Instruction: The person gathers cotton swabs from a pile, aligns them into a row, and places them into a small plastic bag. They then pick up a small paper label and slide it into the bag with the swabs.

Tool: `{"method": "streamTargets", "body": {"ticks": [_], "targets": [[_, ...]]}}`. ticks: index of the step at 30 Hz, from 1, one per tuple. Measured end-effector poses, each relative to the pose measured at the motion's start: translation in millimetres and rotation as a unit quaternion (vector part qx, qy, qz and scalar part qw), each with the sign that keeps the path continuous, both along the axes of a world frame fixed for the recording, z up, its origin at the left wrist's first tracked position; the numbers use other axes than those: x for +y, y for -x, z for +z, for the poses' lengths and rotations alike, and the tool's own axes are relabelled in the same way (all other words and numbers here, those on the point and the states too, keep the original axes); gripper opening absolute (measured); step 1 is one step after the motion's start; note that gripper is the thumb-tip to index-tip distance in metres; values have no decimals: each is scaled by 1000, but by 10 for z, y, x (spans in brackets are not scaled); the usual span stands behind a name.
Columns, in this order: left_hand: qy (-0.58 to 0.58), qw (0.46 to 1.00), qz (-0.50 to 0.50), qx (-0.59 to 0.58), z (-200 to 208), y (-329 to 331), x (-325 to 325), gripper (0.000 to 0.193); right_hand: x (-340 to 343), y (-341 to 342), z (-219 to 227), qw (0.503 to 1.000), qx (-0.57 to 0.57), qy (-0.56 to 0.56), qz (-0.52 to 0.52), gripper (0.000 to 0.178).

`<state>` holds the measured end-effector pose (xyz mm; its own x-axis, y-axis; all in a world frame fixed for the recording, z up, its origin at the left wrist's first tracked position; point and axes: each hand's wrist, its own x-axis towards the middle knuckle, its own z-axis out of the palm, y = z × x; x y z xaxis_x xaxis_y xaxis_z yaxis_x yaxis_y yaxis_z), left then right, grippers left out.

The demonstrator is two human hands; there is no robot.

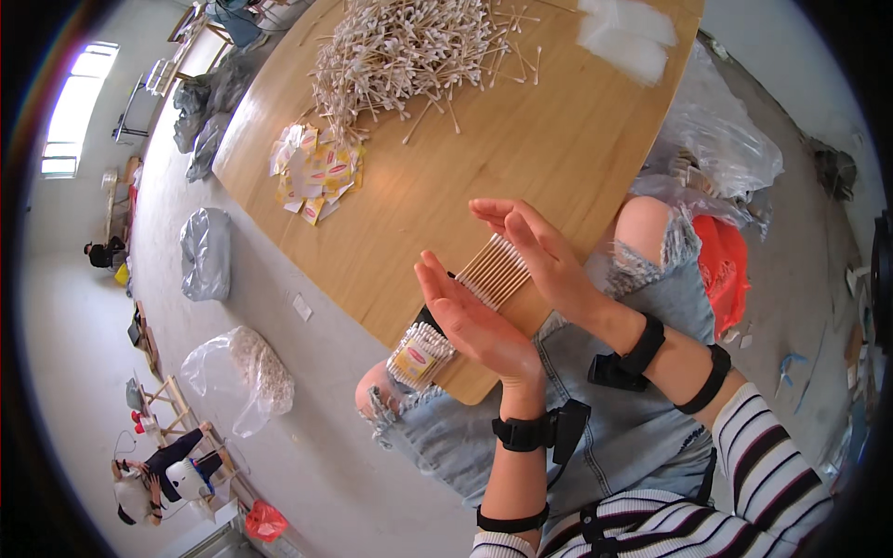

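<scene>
A flat row of cotton swabs (496, 271) lies side by side near the table's front edge. My left hand (473, 321) stands on edge along the left side of the row, fingers stretched out and together. On the other side is my right hand (549, 259), also with straight fingers, its palm turned toward the row. Neither hand is wrapped round anything; whether the palms touch the swabs is hard to see. Just left of my left hand is a packed bundle of cotton swabs (419, 356) with a yellow and white label. A dark object shows partly behind that hand.
On the wooden table (484, 167) are a big heap of loose cotton swabs (400, 70), a pile of yellow and white labels (318, 172) and clear plastic bags (628, 37). Filled plastic bags (244, 377) stand on the floor. Another person (153, 479) is at the far lower left.
</scene>
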<state>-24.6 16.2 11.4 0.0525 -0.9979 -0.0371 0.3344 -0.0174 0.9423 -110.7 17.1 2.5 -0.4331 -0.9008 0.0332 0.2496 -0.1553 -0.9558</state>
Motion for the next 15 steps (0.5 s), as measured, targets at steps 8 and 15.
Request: {"method": "streamTargets", "body": {"ticks": [8,15], "targets": [[-14,1000,-3,-11,68,-156,-4,59,-54,10,80,999,22,-27,19,45],[-14,1000,9,2,122,-288,170,60,-331,-82,-149,711,701,-23,-43,45]]}}
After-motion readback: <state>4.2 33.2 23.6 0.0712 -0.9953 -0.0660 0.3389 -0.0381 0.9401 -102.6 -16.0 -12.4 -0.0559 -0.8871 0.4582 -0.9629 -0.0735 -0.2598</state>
